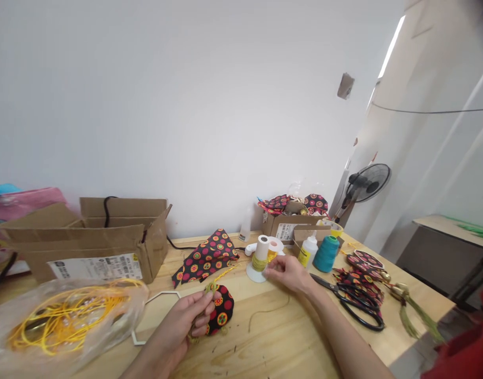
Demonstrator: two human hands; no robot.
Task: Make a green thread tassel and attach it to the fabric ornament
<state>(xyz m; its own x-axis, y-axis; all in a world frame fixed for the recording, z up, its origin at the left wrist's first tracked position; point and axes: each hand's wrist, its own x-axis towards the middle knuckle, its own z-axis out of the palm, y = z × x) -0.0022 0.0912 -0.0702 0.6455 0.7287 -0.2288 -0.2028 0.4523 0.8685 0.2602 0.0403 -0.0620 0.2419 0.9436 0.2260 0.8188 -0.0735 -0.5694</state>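
Left hand [185, 322], palm up near the table's front edge, fingers curled shut around a small pouch [221, 311] of black cloth printed with red and yellow dots; the gathered neck sits under the thumb, apparently to keep the folds bunched. A yellow-green cord [221, 277] leaves the neck of the pouch and runs up and right towards the spool. Right hand [288, 272], farther back and to the right, fingers pinched lightly together beside a white spool [260, 257] wound with that same yellow-green cord; whether the fingertips actually hold the cord cannot be told, as the strand there is too thin to see. The spool stands upright on its broad base, which would let cord pull off freely.

A loose cord scrap [268, 311] lies on the bare wooden table [289, 342] between the forearms. Black scissors [354, 306] lie just right of the right wrist, within easy reach. Behind the spool: a glue bottle [308, 249] and a teal thread cone [326, 253], both upright. A folded piece of the same dotted cloth [205, 256] rests behind the pouch. At far left, a clear bag [68, 321] of yellow cord sits before an open cardboard box [95, 239]. At right, tassels [413, 310] lie near the table edge.
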